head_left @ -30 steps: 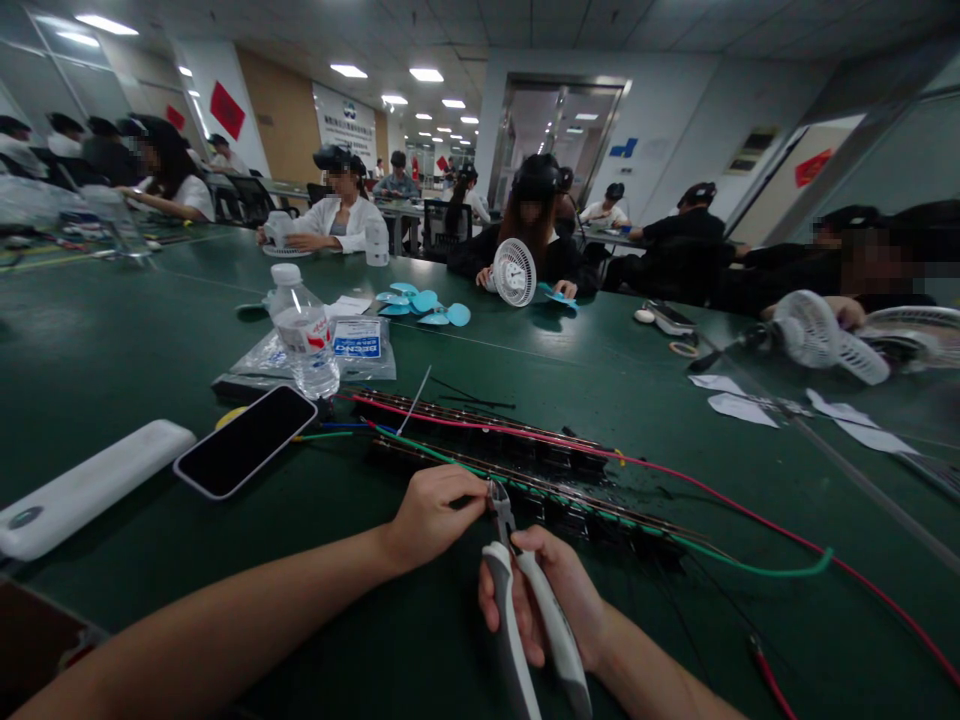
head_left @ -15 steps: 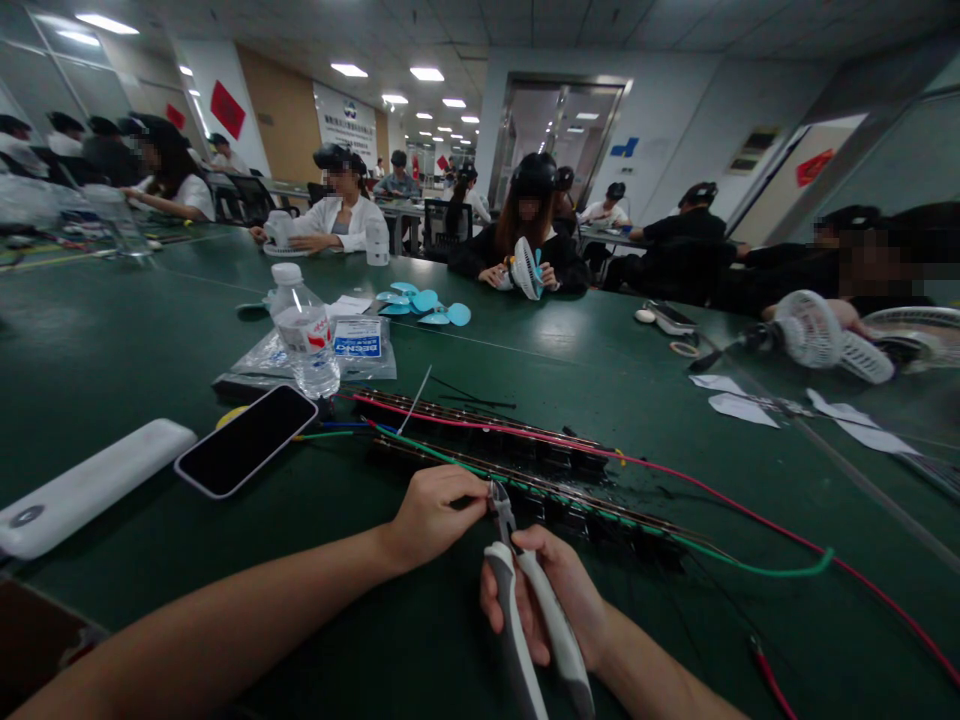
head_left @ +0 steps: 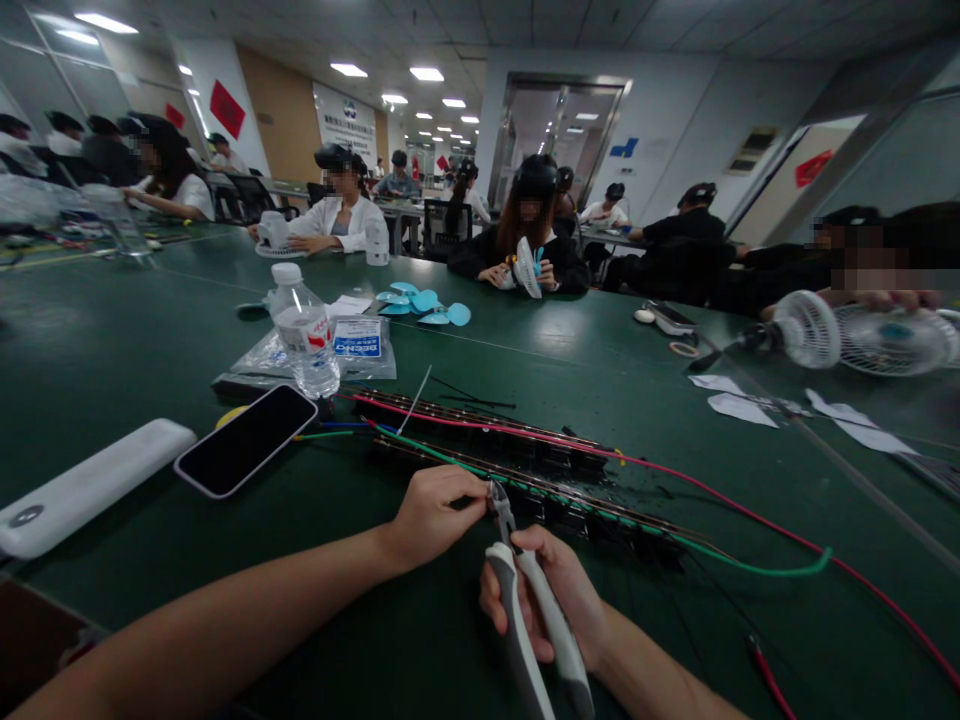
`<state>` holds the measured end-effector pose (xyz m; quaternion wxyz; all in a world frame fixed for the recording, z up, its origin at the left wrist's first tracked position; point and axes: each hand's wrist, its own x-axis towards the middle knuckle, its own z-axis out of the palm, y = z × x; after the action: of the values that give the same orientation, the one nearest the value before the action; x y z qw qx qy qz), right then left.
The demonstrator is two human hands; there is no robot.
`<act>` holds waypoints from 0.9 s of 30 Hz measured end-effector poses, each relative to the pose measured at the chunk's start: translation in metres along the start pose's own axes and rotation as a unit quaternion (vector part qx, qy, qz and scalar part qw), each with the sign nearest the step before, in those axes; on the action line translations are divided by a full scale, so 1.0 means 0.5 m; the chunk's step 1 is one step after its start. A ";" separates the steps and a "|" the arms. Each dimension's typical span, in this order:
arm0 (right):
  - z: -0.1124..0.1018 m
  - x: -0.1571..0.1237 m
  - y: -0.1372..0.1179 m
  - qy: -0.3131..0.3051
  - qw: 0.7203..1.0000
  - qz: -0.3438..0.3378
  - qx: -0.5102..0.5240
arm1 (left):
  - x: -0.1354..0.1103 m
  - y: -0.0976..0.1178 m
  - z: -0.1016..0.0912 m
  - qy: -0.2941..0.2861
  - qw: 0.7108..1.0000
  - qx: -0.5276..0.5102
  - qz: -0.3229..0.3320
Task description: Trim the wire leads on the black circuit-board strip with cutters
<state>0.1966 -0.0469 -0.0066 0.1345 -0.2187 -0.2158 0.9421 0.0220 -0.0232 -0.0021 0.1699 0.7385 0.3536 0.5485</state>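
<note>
My right hand (head_left: 551, 595) is wrapped round the white and grey handles of diagonal cutters (head_left: 504, 512), whose jaws point away from me. Right at the jaw tips, the fingers of my left hand (head_left: 439, 515) are pinched together; whatever they hold is too small to make out. Just beyond both hands lies a long black strip (head_left: 540, 490) with a green wire (head_left: 637, 518) along it. Behind it is a second black strip (head_left: 480, 415) with a red wire (head_left: 525, 432). A thin pale cable tie (head_left: 415, 400) sticks up at the left end.
To the left are a phone (head_left: 247, 440), a long white device (head_left: 97, 485) and a water bottle (head_left: 304, 335). Blue fan blades (head_left: 424, 302) lie farther back. White papers (head_left: 739, 405) and fan parts (head_left: 806, 330) are on the right. Several people sit around the table.
My hands and the cutters have hardly moved. At the far right, a co-worker's hand and the fan guard have shifted. The person opposite has slightly moved their fan.
</note>
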 end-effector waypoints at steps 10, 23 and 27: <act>-0.003 0.001 0.003 -0.012 1.000 -0.009 -0.004 | -0.002 -0.004 0.002 0.000 1.000 -0.005 0.001; 0.010 0.002 -0.003 -0.021 0.999 -0.022 -0.010 | -0.001 0.001 0.006 0.016 1.000 0.009 -0.015; 0.012 0.000 -0.002 -0.013 1.000 -0.018 -0.008 | -0.002 -0.003 0.007 0.030 0.999 0.006 -0.018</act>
<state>0.1938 -0.0481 -0.0014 0.1469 -0.2038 -0.2287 0.9405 0.0245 -0.0225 -0.0049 0.1643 0.7167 0.3749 0.5647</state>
